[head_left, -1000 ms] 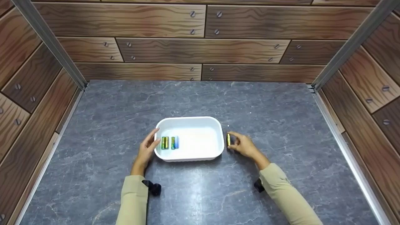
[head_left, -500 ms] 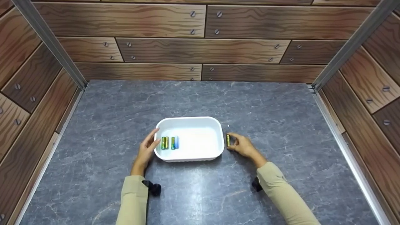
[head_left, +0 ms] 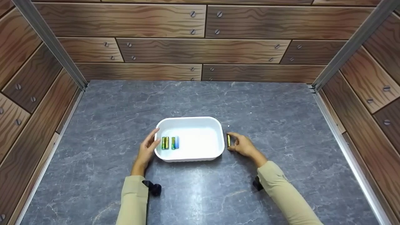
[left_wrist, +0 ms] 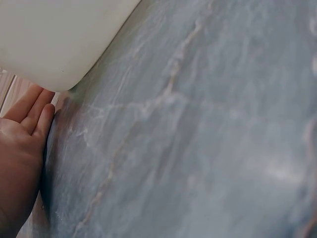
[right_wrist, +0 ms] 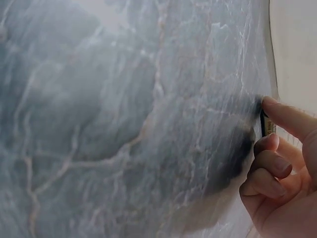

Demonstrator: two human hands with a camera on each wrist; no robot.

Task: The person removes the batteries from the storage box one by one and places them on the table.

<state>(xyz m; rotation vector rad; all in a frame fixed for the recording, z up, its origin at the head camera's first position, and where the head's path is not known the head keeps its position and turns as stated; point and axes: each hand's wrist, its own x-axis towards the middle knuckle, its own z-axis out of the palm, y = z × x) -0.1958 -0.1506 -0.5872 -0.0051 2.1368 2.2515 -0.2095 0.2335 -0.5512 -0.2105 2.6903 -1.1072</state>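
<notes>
A white plastic tub (head_left: 200, 158) stands on the grey table. Several batteries lie in its left part: two green-and-gold batteries (head_left: 165, 143) side by side, then a green battery (head_left: 173, 143) beside a blue one (head_left: 177, 142). My left hand (head_left: 147, 149) rests against the tub's left end, thumb and forefinger at the rim; in the left wrist view its other fingers lie straight by the tub's wall (left_wrist: 59, 44). Just outside the tub's right end, my right hand (head_left: 245, 147) pinches a gold-and-black battery (head_left: 228, 140) by its two ends, close over the table, the other fingers curled.
Wood-patterned walls (head_left: 200, 50) enclose the grey marbled table (head_left: 200, 97) at the back and both sides. Metal rails run along its left and right edges. A tiny white speck (head_left: 228, 126) lies beyond the right hand.
The right hand and forearm have shifted very slightly to the left and turned a little, still pinching the battery. My left hand and the tub stay in place.
</notes>
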